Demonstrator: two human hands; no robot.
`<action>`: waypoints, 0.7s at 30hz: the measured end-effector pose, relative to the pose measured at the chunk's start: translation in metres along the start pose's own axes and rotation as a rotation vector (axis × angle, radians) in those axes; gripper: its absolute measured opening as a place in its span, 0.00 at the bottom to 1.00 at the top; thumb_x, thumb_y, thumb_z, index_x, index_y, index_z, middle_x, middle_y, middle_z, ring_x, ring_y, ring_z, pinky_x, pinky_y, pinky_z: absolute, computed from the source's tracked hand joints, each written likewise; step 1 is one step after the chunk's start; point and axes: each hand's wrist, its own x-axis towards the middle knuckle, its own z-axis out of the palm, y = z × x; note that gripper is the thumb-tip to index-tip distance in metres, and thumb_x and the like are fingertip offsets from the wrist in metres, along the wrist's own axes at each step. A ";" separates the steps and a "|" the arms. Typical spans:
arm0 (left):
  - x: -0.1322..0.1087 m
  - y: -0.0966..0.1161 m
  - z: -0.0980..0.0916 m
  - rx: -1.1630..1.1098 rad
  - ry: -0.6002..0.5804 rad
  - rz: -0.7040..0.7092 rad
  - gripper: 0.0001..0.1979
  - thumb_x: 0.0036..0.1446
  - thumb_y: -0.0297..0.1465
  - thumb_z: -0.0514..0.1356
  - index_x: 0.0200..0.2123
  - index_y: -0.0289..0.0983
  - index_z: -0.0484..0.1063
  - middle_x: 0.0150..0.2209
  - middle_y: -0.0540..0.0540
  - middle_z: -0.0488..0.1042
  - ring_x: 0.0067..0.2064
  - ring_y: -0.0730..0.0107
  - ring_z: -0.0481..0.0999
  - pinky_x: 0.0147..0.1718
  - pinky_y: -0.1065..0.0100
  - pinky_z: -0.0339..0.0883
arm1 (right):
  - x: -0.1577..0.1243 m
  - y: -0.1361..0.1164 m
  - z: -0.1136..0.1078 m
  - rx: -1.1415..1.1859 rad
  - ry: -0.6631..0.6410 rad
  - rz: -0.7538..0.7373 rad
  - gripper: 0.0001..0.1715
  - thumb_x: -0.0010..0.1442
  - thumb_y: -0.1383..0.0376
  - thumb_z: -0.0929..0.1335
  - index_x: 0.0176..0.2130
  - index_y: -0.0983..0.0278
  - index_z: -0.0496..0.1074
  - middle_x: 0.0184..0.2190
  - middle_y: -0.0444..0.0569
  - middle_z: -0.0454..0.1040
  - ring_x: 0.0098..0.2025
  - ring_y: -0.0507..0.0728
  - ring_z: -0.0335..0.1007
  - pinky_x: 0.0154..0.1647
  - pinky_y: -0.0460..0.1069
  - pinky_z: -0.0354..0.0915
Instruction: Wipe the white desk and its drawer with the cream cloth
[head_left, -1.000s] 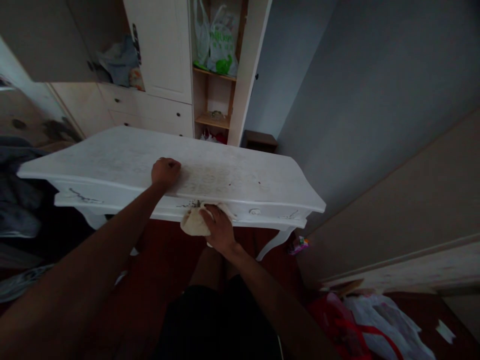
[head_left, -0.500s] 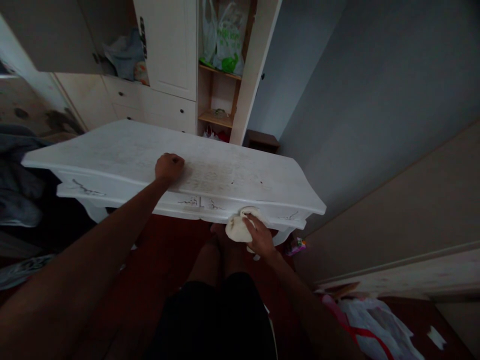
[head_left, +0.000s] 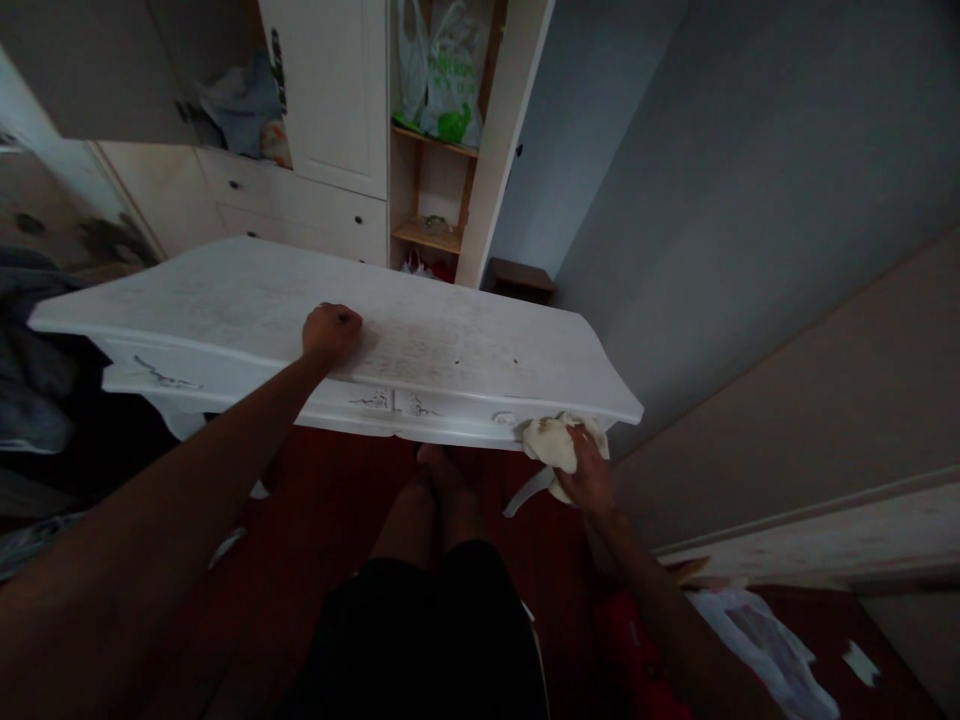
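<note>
A white table (head_left: pixel 247 275) with carved drawer fronts stands before me, its top smudged with dark marks. My left hand (head_left: pixel 330 334) rests on the tabletop as a closed fist; its inside is hidden and nothing shows in it. In my right hand (head_left: pixel 588 474) is a cream cloth (head_left: pixel 553 443), pressed against the table's front at the right end, beside the corner. The cloth is bunched up and has darker stains. A round carved knob (head_left: pixel 504 419) shows on the drawer front just left of the cloth.
Behind the table stands a white cabinet (head_left: pixel 337 100) with open doors and plastic bags (head_left: pixel 452 80) on a shelf. A grey wall (head_left: pixel 712 200) runs along the right. A plastic bag (head_left: pixel 765 650) lies at lower right. Dark clothes (head_left: pixel 37 370) are heaped at left.
My right hand has slid the cloth rightward along the table's front, uncovering the round knob. My left fist stays at the same place on the tabletop. The view has shifted slightly.
</note>
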 end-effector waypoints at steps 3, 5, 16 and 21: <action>-0.002 0.002 -0.001 0.016 0.051 -0.016 0.18 0.57 0.33 0.53 0.43 0.34 0.80 0.46 0.36 0.79 0.51 0.51 0.75 0.51 0.58 0.67 | 0.013 -0.026 0.006 0.050 0.040 0.008 0.40 0.56 0.67 0.67 0.65 0.62 0.55 0.61 0.63 0.64 0.64 0.73 0.60 0.63 0.65 0.63; -0.002 0.003 -0.001 0.023 0.059 -0.018 0.18 0.57 0.33 0.53 0.43 0.34 0.80 0.47 0.36 0.78 0.51 0.51 0.75 0.51 0.58 0.67 | 0.023 -0.049 0.014 0.097 0.053 -0.006 0.40 0.55 0.66 0.69 0.65 0.65 0.56 0.59 0.64 0.66 0.62 0.72 0.62 0.63 0.64 0.63; 0.001 0.001 0.000 0.052 0.056 -0.022 0.17 0.56 0.34 0.54 0.41 0.37 0.80 0.46 0.38 0.78 0.50 0.49 0.75 0.50 0.56 0.69 | 0.060 -0.162 0.059 0.137 -0.138 -0.180 0.43 0.50 0.72 0.70 0.64 0.65 0.60 0.59 0.63 0.65 0.61 0.68 0.62 0.61 0.62 0.64; 0.002 0.002 0.001 0.088 0.055 -0.021 0.17 0.57 0.32 0.53 0.42 0.35 0.80 0.46 0.38 0.79 0.50 0.51 0.75 0.51 0.58 0.68 | 0.075 -0.193 0.083 0.181 -0.176 -0.328 0.43 0.52 0.70 0.71 0.64 0.63 0.58 0.60 0.62 0.64 0.61 0.68 0.60 0.61 0.61 0.63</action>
